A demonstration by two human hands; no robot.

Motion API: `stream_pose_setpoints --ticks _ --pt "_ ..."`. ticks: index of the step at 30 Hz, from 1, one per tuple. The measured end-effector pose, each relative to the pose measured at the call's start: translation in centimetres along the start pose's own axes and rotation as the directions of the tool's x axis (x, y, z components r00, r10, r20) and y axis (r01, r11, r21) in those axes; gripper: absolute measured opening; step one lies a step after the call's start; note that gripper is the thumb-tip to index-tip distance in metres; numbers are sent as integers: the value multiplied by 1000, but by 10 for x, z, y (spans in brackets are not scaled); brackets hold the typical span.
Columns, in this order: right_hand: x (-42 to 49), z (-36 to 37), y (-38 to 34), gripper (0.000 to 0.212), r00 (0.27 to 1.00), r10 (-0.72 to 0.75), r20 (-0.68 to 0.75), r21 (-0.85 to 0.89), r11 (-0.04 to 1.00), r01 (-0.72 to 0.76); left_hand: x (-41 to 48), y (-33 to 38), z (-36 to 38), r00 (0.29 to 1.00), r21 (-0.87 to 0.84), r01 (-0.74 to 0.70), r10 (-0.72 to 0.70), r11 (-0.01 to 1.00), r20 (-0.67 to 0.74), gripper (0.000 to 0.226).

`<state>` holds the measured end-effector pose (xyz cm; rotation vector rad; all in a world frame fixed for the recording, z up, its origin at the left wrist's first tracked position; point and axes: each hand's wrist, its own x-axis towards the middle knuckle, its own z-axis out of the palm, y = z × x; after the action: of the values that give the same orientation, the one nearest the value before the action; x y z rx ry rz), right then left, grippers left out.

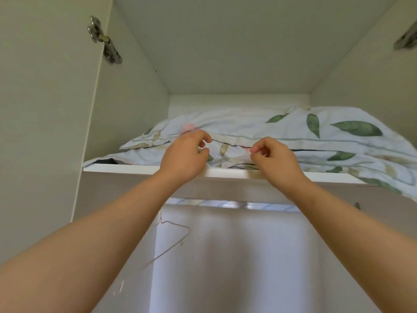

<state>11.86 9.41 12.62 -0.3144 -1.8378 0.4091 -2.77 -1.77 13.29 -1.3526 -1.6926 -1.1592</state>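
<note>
A white bedding bundle with green leaves and pink flowers [282, 132] lies folded on the top shelf [126, 169] of an open wardrobe. Both my arms reach up to the shelf's front edge. My left hand [186, 155] hovers in front of the bedding's left part, fingers loosely curled, holding nothing. My right hand [274, 160] is level with it, a little to the right, with its fingers curled toward the thumb and nothing visible between them. Whether the fingertips touch the fabric I cannot tell.
The bedding's right corner [397, 184] hangs over the shelf edge. Below the shelf runs a metal rail [230, 204] with a thin wire hanger [173, 240] at the left. Door hinges sit at the upper left [105, 40] and upper right [406, 39].
</note>
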Motion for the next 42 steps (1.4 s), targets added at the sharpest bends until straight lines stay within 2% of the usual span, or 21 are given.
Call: stream_pose_setpoints --ticks 4,9,13,16,20,22,25,29,31,33,37,42 --pt "23 6 12 12 997 -69 -41 -149 987 62 29 -20 18 998 75 -57 58 996 -10 29" --pt "51 11 23 28 988 -117 -96 -364 928 75 65 -31 35 993 165 -116 115 980 11 36" --pt "71 9 32 35 974 -183 -132 -639 767 58 93 -21 51 992 203 -46 21 978 121 51" --pt "91 2 34 42 967 -201 -155 -714 699 31 112 -12 62 995 229 -68 51 971 81 57" --pt "117 -7 40 48 973 -227 -34 -845 526 93 133 -8 76 989 291 -122 92 949 116 74" --pt "126 -12 43 47 983 -184 27 -875 471 113 141 -7 84 984 330 -159 120 931 134 79" --pt "136 -16 49 47 991 -123 43 -875 474 97 153 -13 93 980 354 -188 152 916 128 77" --pt "148 -14 65 72 1000 -13 -25 -867 498 -15 163 -18 103 987 333 -158 136 930 90 77" --pt "150 -10 74 76 996 -37 -77 -868 494 -48 163 -18 110 990 318 -140 131 938 49 76" --pt "150 -6 81 68 988 -108 -111 -890 453 -51 163 -18 113 987 352 -157 161 923 19 76" --pt "151 -4 84 23 943 -297 -149 -881 473 10 164 -23 111 974 413 -201 225 888 -8 76" --pt "147 -9 87 23 846 -515 -141 -860 487 153 166 -25 110 983 364 -166 183 917 -13 78"
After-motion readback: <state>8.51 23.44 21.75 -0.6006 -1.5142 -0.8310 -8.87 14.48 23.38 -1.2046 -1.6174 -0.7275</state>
